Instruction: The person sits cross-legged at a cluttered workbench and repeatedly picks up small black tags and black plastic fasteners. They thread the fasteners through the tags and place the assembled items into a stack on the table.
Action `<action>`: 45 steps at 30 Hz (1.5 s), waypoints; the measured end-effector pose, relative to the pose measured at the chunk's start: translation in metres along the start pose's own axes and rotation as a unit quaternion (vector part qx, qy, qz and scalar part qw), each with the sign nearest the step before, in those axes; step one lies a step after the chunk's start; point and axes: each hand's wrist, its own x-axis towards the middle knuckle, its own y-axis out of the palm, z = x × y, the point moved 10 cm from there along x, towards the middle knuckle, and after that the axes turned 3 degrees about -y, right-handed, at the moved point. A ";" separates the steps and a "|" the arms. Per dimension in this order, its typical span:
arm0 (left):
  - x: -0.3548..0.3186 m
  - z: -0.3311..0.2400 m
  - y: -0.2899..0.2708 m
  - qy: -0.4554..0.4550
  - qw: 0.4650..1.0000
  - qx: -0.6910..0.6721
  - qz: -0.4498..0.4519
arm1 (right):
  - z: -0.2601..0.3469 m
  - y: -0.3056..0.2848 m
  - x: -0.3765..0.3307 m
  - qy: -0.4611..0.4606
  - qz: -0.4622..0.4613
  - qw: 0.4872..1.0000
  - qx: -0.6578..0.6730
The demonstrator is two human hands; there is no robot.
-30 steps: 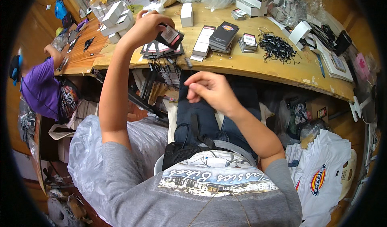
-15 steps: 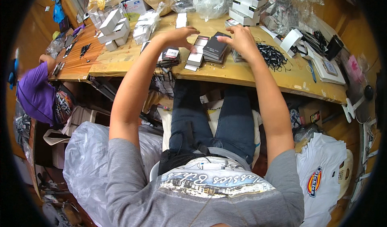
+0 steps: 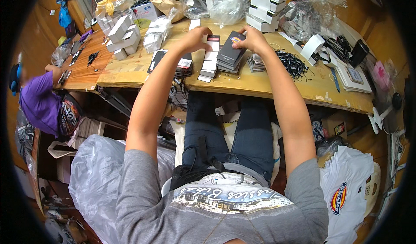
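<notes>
Got the left hand [image 3: 196, 40] half curled at the left side of a long white-and-black tag stack [image 3: 209, 61], thumb and forefinger bent toward the far end; can't tell if actually gripping or just touching. Got the right hand [image 3: 255, 40] closed on the black card stack [image 3: 231, 55] just right of that, thumb over the top card, fingers along the far right edge. Can't tell the number of cards in that grip tbh. Right next door, partly behind the right wrist, got a smaller tag pile [image 3: 256, 63], then a tangle of black cords [image 3: 295, 66]. By the left forearm, more black tags [image 3: 185, 64], with cords dangling past the near edge of the wooden table [image 3: 242, 82]. Further left, bagged white boxes [image 3: 153, 39] and a heap of loose white boxes [image 3: 123, 32]. On the far side, crinkly clear plastic bags [image 3: 229, 6], plus stacked white boxes [image 3: 265, 8] to the right. Way over left, a person in purple [image 3: 41, 96]. Near right, below table level, piled white T-shirts [image 3: 355, 170]; near left, a big translucent plastic bag [image 3: 95, 174].
</notes>
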 end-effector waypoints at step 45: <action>-0.142 -0.090 0.081 -0.079 0.815 -0.561 -0.126 | -0.047 -0.088 -0.154 0.062 -0.265 0.961 0.048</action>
